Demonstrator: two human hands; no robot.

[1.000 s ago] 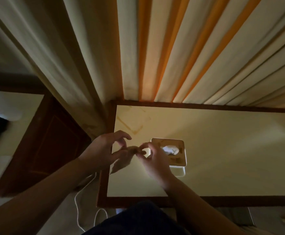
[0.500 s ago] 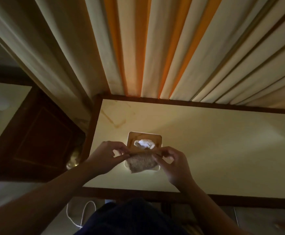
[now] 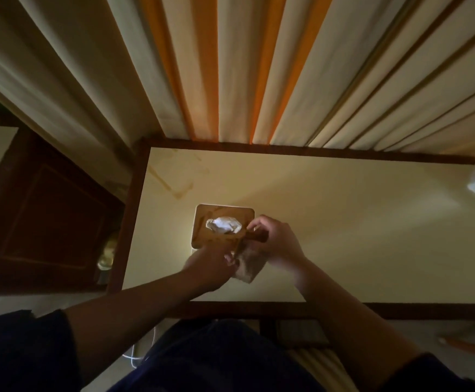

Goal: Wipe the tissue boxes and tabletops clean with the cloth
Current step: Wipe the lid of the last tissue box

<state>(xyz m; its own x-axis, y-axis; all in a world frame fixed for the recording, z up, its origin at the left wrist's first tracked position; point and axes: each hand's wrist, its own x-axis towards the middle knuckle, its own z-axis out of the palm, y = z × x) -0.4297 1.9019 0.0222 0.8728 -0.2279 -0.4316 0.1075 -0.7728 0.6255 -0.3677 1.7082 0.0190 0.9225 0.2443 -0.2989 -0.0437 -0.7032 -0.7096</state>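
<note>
At frame centre, left hand [image 3: 212, 263] and right hand [image 3: 277, 240] pinch a crumpled grey cloth [image 3: 249, 265] over the rounded-square wooden-topped tissue box [image 3: 202, 222] on the smooth cream tabletop [image 3: 343, 227].

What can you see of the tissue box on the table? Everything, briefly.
The tissue box is squarish with rounded corners, a tan, wood-looking top over a pale body. A crumpled white tissue pokes from its top opening. It stands upright on the cream tabletop, left of middle. The left hand and right hand hold a brownish cloth over its near-right edge; whether the cloth touches the box is unclear in the dim light.
</note>
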